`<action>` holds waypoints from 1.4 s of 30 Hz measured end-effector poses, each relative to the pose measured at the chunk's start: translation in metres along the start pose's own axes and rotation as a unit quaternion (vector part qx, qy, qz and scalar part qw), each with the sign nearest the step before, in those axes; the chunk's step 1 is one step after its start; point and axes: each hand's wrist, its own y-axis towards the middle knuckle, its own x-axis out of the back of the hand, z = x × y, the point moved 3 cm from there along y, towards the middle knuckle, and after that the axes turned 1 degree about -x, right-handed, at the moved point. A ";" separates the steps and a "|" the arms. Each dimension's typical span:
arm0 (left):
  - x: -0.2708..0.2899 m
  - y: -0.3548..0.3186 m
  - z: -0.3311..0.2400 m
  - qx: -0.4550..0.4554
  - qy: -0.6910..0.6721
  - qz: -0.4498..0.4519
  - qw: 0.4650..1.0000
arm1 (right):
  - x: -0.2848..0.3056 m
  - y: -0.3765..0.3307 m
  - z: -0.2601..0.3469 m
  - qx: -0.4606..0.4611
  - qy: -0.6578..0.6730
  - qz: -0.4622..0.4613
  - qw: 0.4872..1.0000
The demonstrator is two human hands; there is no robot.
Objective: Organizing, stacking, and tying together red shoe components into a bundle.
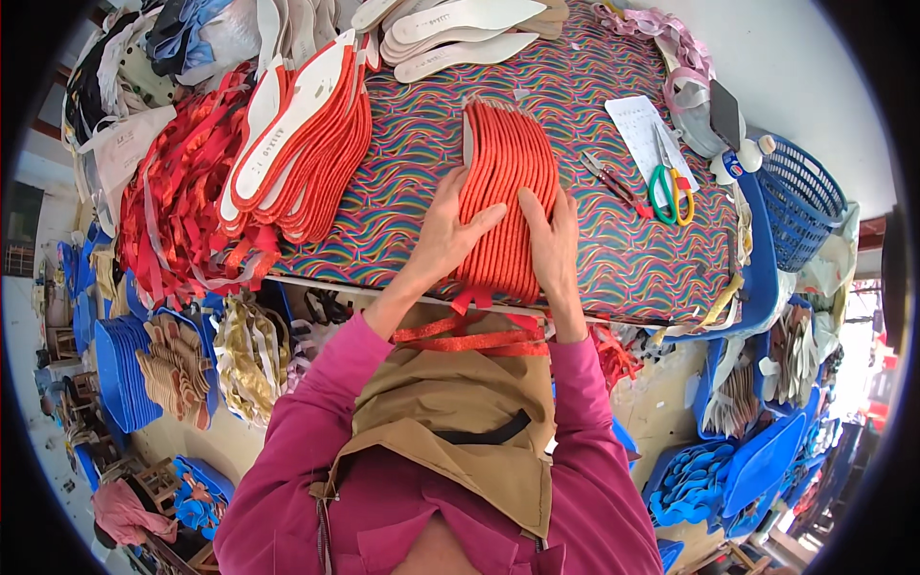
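Observation:
A row of red insoles (508,158) stands on edge in the middle of a table covered with wavy multicoloured cloth (412,163). My left hand (448,230) lies flat against the left side of the row, fingers spread over the red edges. My right hand (551,240) presses on the near right end of the same row. Both hands squeeze the row between them. Red ribbon (474,335) hangs from the table edge onto my tan apron just below the row.
A fanned pile of red-and-white insoles (307,125) lies to the left, white insoles (460,34) at the back. Green-handled scissors (669,192), pliers (609,177) and a paper sheet (637,129) sit right. A blue basket (800,201) stands far right. Red straps (177,201) heap left.

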 end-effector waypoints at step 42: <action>0.191 0.055 -0.091 -0.100 0.585 -0.101 0.798 | -0.137 -0.006 0.065 -0.118 0.271 0.235 0.926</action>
